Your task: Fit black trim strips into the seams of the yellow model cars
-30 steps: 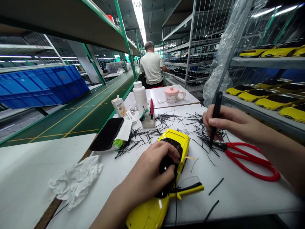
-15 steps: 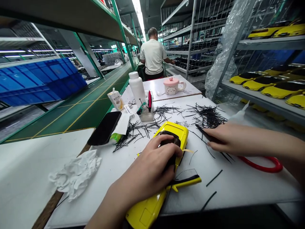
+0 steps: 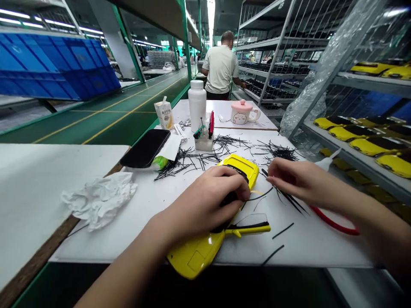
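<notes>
My left hand [image 3: 212,199] is closed over the roof of a yellow model car [image 3: 192,254], pressing it to the white tabletop. The car lies at a slant, and an opened yellow door [image 3: 250,230] with black trim sticks out on its right. A thin black strip [image 3: 261,196] reaches from near my left fingertips towards my right hand [image 3: 290,179]. The right fingers are pinched together, with the dark tip of a slim black tool [image 3: 264,172] showing beyond them; its kind is hidden. Loose black strips [image 3: 281,149] lie just behind that hand.
A phone [image 3: 146,147], crumpled white cloth [image 3: 99,199], white bottle [image 3: 197,105], small tool holder [image 3: 204,143] and pink-lidded mug [image 3: 242,113] stand or lie around. A red loop [image 3: 335,224] sits under my right forearm. Yellow cars [image 3: 366,143] fill the right rack; a person [image 3: 221,68] sits ahead.
My right hand has turned, its fingers now more curled around the black tool. A black strip now shows between the two hands. The left hand stays on the car; the view has shifted.
</notes>
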`<state>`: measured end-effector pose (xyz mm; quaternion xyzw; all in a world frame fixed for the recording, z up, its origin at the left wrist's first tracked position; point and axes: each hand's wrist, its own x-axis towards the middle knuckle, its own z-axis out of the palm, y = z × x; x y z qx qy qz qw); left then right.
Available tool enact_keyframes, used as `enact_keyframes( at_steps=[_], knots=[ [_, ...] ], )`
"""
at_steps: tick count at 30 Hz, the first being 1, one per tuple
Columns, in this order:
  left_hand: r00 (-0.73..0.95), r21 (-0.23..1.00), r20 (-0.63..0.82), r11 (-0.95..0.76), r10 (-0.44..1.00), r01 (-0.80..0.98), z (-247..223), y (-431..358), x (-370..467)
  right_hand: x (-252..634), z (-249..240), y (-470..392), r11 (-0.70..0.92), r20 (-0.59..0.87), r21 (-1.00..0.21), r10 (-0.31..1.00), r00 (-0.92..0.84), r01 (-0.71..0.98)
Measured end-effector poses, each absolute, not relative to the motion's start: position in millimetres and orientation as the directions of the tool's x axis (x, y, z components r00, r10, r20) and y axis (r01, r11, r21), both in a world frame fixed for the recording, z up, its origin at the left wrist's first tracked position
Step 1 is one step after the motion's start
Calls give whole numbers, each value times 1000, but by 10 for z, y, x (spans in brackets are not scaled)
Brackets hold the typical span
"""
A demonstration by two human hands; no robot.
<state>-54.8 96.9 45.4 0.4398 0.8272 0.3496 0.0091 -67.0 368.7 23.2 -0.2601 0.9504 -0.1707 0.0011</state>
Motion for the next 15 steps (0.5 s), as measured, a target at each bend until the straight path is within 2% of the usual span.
enact_keyframes(
  at_steps=[2,5,12,15],
  knots=[
    [-626,616,301,354,719,704,469,960,-535,-558,269,3497,610,278,-457,-593,-755,-648],
    [-640,655,336,317,691,686,476,957,-522,-456,220,3266,458,375,-492,-656,-655,-740],
    [-650,724,365,236,667,649,424,991,-532,-486,35,3186,493,403,-509,-587,-702,-705],
    [-680,720,426,231,597,654,404,992,-537,-461,64,3234,528,370,-500,-586,-721,-686]
  ],
)
